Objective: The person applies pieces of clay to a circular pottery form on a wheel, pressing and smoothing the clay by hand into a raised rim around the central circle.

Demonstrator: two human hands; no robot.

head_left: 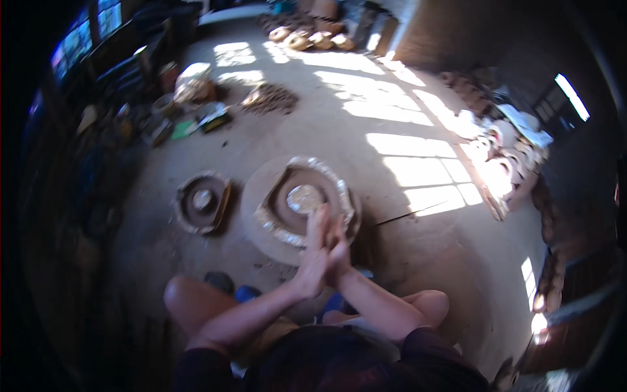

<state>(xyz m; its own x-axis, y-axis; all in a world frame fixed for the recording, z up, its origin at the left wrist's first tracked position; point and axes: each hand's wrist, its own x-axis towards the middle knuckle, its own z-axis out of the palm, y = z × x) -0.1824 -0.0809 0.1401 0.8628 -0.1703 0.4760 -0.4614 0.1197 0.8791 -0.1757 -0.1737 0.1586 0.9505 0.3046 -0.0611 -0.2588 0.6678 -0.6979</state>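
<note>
My left hand (314, 251) and my right hand (338, 253) are brought together palm to palm in front of me, their fingers stretched out and pointing away. Whether anything lies between the palms is hidden. Just beyond the fingertips sits a round, wheel-like clay piece (277, 225) with a raised, pale, crumbly rim and a whitish disc (305, 198) at its centre. A wide, flat round base (253, 208) shows around it. To its left on the floor stands a smaller round piece (185, 212) of similar make, with a pale knob (202, 199) in the middle.
A heap of broken clay lumps (271, 99) lies farther off, near a stuffed sack (194, 83) and a green sheet (184, 129). Several rounded pots (298, 42) line the far side. More stacked pottery (513, 163) stands along the right wall. Sunlight patches fall across the floor.
</note>
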